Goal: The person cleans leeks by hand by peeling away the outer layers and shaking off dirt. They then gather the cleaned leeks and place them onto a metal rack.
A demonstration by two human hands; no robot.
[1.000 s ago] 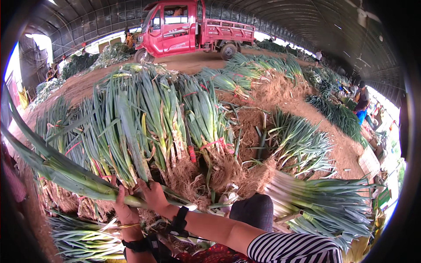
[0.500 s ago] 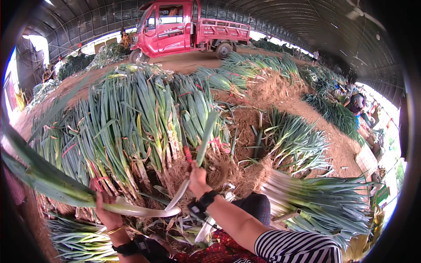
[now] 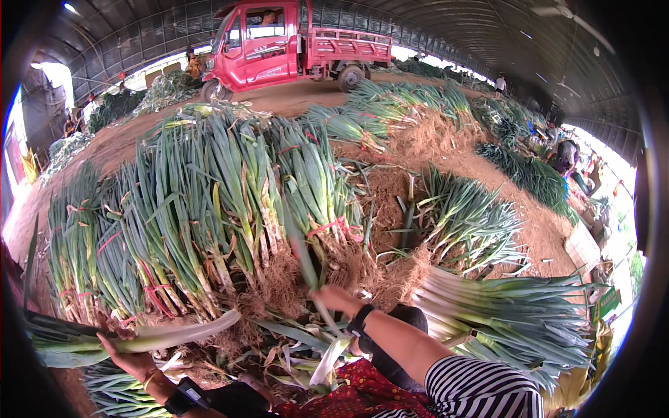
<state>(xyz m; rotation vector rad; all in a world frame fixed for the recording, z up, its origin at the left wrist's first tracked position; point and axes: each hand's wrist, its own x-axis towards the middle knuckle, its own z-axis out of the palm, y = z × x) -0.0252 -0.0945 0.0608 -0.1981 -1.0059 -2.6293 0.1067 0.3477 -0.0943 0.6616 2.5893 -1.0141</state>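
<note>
My left hand (image 3: 132, 357) is closed round a large green onion (image 3: 185, 336) at the lower left. Its white stalk points right, and its green leaves (image 3: 66, 341) run off to the left. Right of centre, my right hand (image 3: 336, 299) grips a long green leaf (image 3: 301, 254) with a pale strip hanging below the fingers. That leaf is blurred and apart from the onion. Beneath the right hand lies a loose pale peel (image 3: 327, 362). Beyond both hands stand tied bundles of green onions (image 3: 202, 202), roots downward, with red ties round them.
Trimmed white-stemmed onions (image 3: 481, 313) lie in a pile at my right, and more onions (image 3: 125, 390) at lower left. Farther off are loose onions (image 3: 467, 216), a rooted heap (image 3: 432, 139) and a red three-wheeled truck (image 3: 272, 56) with a person in its cab.
My left hand has moved left and down with the onion. My right hand has shifted right and down with the leaf, whose pale end has come away from the onion.
</note>
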